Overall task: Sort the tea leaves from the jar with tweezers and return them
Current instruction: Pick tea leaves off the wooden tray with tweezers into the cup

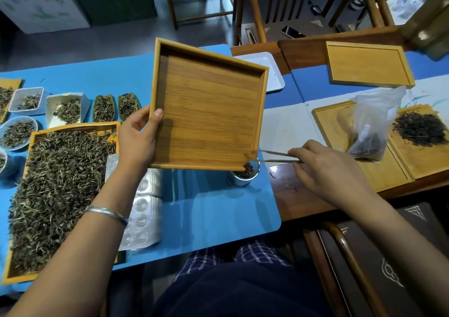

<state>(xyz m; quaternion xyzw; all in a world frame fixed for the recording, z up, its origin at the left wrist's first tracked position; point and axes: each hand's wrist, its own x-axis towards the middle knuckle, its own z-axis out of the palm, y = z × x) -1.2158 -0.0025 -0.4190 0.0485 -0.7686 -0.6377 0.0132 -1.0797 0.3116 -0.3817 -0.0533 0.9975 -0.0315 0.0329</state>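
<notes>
Head view, bamboo tray [206, 107] being gripped and tilted by left hand [138, 139] over tea jar [244, 175], tweezers [274, 156] being pinched by right hand [325, 168] at tray's lower corner.

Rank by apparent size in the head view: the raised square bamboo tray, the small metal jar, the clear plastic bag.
1. Raised square bamboo tray, though nearness to the camera enlarges it.
2. Clear plastic bag.
3. Small metal jar, partly hidden.

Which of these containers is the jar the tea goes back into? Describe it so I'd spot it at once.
Start at the blue table and find the bamboo tray tilted up by the left hand. The jar stands under its lowest corner, small, round and metallic, unlike the wooden trays and plastic tubs nearby.
</notes>
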